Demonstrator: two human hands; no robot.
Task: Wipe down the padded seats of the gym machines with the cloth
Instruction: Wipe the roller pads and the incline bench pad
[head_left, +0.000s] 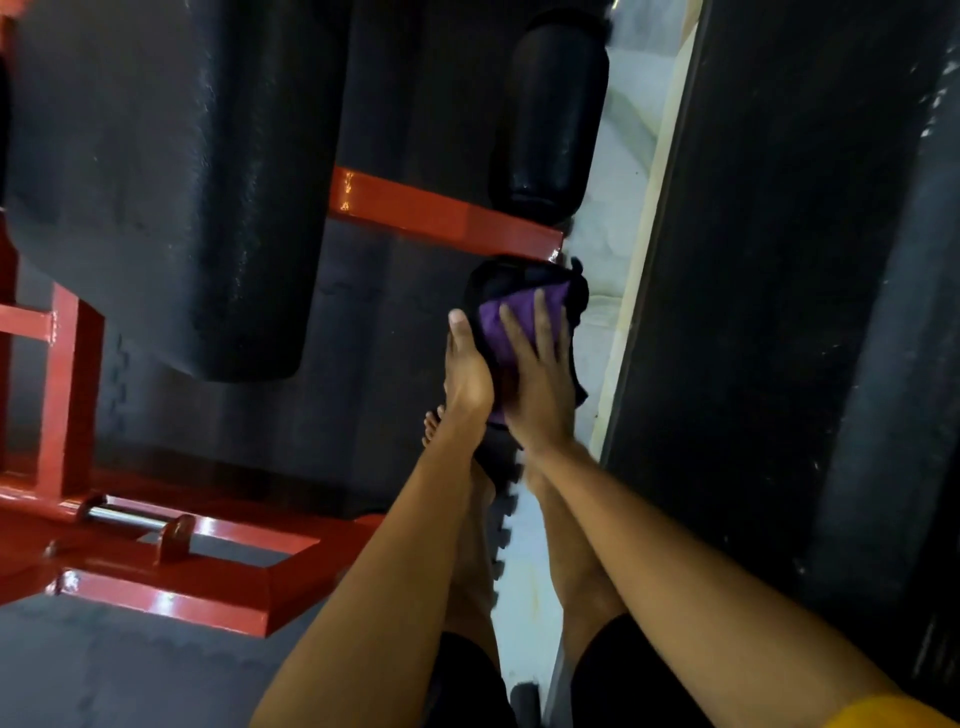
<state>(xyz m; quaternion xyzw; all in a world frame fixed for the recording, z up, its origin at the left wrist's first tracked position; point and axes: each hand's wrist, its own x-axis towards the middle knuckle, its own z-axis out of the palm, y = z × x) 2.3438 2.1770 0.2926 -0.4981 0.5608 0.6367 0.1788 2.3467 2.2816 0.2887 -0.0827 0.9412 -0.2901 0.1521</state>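
A purple cloth (511, 319) lies over a small black roller pad (511, 278) at the end of the machine's red bar (441, 210). My right hand (540, 379) presses flat on the cloth, fingers straight and spread. Against the pad's left side sits my left hand (467, 374), its thumb straight along the edge. Its fingers are hidden under the cloth and my right hand. A second black roller pad (556, 114) sits above the bar. A large black padded seat (156, 182) fills the upper left.
The red steel frame (171, 571) with a chrome pin (124, 517) lies at the lower left on dark floor mats. My bare legs and feet (478, 545) stand below the hands. A dark wall panel (779, 312) runs down the right side beside a pale floor strip.
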